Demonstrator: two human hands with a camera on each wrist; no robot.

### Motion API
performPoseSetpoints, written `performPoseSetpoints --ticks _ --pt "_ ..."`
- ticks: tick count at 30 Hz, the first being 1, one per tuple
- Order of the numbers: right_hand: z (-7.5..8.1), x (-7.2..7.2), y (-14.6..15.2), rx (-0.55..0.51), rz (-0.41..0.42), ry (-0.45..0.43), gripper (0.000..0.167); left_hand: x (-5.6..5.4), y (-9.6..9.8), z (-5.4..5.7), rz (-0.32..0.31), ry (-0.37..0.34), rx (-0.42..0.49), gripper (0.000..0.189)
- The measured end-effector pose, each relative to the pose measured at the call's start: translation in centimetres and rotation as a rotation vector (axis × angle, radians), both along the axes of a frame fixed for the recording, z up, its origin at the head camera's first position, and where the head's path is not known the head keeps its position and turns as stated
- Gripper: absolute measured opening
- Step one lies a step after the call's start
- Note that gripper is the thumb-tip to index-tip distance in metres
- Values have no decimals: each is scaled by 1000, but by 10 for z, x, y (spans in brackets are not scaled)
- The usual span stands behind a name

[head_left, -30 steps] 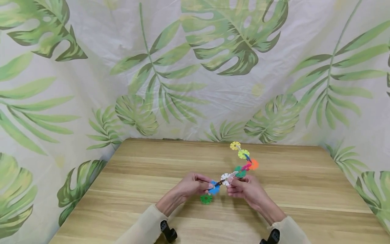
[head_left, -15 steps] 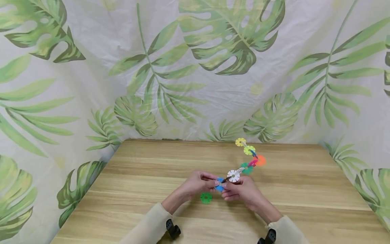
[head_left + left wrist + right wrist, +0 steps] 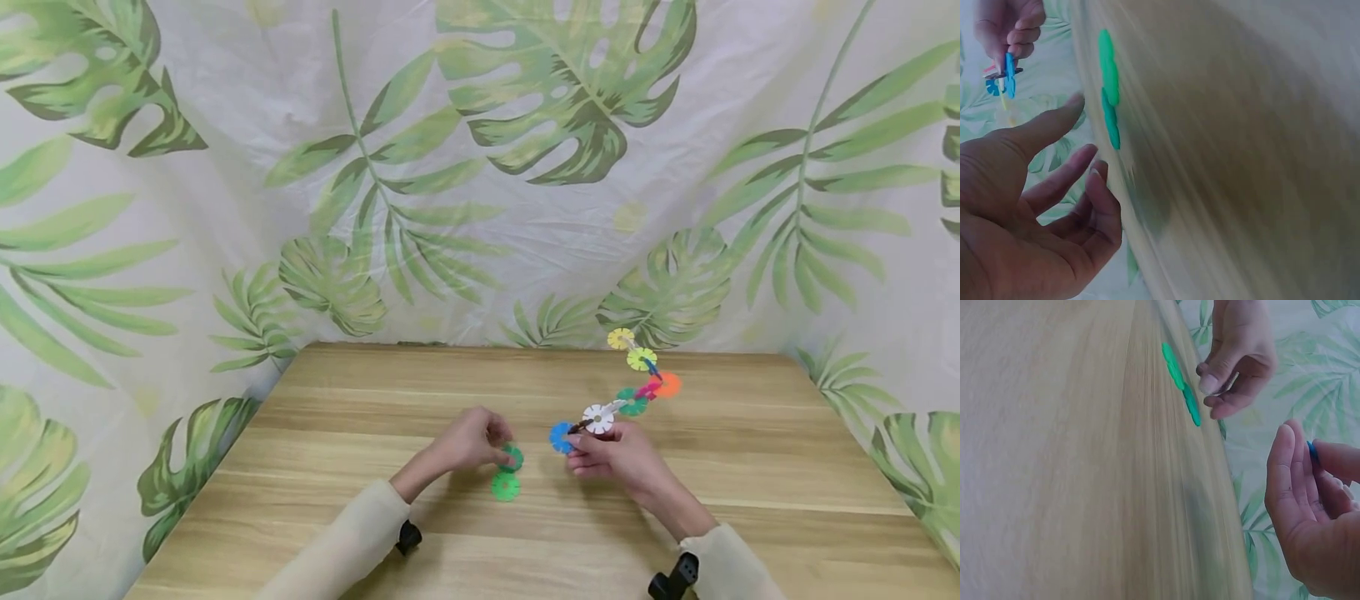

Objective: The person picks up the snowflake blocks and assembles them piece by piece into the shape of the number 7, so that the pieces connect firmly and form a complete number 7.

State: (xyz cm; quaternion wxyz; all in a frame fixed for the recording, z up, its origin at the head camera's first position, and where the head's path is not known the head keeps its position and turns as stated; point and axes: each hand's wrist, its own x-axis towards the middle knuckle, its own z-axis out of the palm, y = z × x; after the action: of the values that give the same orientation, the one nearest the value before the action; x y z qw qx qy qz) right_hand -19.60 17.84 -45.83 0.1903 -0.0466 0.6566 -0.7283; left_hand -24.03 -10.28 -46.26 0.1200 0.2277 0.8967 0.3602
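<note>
My right hand [image 3: 624,460] pinches a chain of slotted plastic snowflake discs near its lower end, beside the blue disc [image 3: 559,437]. From there the chain runs up and away through a white disc [image 3: 598,419], a teal one, an orange disc [image 3: 668,385] and yellow ones, with others edge-on between them. Over the table, my left hand [image 3: 468,442] holds nothing; thumb and fingers are parted in the left wrist view. Just beyond its fingertips lie a teal disc [image 3: 1111,127] and a bright green disc [image 3: 1109,65], overlapping each other.
The wooden table [image 3: 337,417] reaches back to a leaf-print cloth [image 3: 480,233] hanging behind it and at both sides. A black wrist camera [image 3: 673,577] sits at the right sleeve, another [image 3: 408,537] at the left.
My left hand has let go of the blue disc and moved left, over the loose green discs. My right hand has carried the chain up and to the right. The teal disc has come into view.
</note>
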Motion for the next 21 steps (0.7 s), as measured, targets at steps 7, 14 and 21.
performPoseSetpoints --ticks 7,14,21 --pt "-1 -2 3 12 -18 -2 32 -3 -5 -3 -8 -9 -50 27" --pt "-2 -2 3 20 -31 -7 28 -2 -4 -8 18 -25 -61 28" --pt "-1 -3 2 7 -29 -6 28 -2 -2 -9 41 -40 -57 27"
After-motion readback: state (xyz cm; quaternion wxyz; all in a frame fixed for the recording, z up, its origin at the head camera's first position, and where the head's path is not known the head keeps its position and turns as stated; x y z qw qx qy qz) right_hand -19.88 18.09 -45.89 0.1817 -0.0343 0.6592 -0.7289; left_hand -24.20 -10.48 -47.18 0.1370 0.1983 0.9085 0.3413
